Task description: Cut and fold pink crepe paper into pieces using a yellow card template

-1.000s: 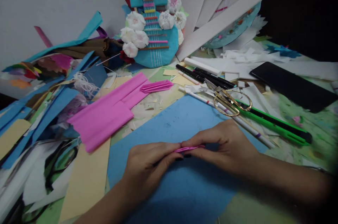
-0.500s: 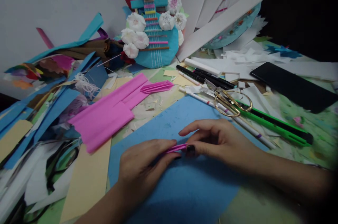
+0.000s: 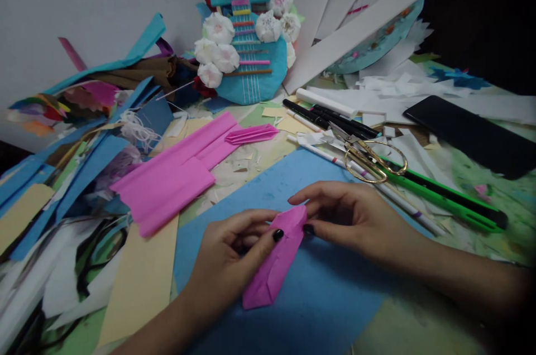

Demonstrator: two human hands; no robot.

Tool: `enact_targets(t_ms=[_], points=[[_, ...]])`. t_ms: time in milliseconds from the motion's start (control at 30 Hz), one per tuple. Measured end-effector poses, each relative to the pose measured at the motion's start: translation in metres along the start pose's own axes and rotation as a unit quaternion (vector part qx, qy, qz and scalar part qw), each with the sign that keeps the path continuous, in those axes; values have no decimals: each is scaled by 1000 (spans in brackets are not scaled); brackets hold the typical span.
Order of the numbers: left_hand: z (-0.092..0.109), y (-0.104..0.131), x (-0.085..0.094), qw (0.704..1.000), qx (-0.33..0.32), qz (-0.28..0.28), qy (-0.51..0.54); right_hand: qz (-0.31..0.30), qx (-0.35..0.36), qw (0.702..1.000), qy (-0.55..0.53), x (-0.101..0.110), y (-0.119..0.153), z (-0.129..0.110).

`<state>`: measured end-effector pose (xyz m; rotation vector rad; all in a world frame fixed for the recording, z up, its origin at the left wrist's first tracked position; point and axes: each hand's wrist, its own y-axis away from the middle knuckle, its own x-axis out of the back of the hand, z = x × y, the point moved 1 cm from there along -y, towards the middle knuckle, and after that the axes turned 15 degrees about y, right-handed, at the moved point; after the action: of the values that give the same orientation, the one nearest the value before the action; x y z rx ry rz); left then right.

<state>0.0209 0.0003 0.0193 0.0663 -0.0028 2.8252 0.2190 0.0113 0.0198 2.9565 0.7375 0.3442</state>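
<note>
A folded strip of pink crepe paper is held over a blue sheet, its flat face turned up toward me. My left hand pinches it near the middle, thumb on top and fingers beneath. At its upper right end, my right hand grips the edge between thumb and fingers, the index finger raised a little. Left of the blue sheet lie a wide pink crepe paper piece and a smaller pleated pink piece.
Gold-handled scissors, a green utility knife and black markers lie to the right, with a black phone beyond. A blue paper guitar with white flowers stands at the back. Paper scraps pile up on the left.
The pink strip, seen edge-on and narrow before, is turned so its broad face shows. My left thumb has moved onto its top. The view has shifted slightly.
</note>
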Motion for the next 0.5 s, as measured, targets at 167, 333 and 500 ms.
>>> enact_targets(t_ms=[167, 333, 500], points=[[4, -3, -4, 999, 15, -15, 46, -9, -4, 1000, 2, -1, 1, 0], [3, -3, -6, 998, 21, 0, 57, -15, -5, 1000, 8, -5, 1, 1], [1, -4, -6, 999, 22, 17, 46, -20, -5, 999, 30, -8, 2, 0]])
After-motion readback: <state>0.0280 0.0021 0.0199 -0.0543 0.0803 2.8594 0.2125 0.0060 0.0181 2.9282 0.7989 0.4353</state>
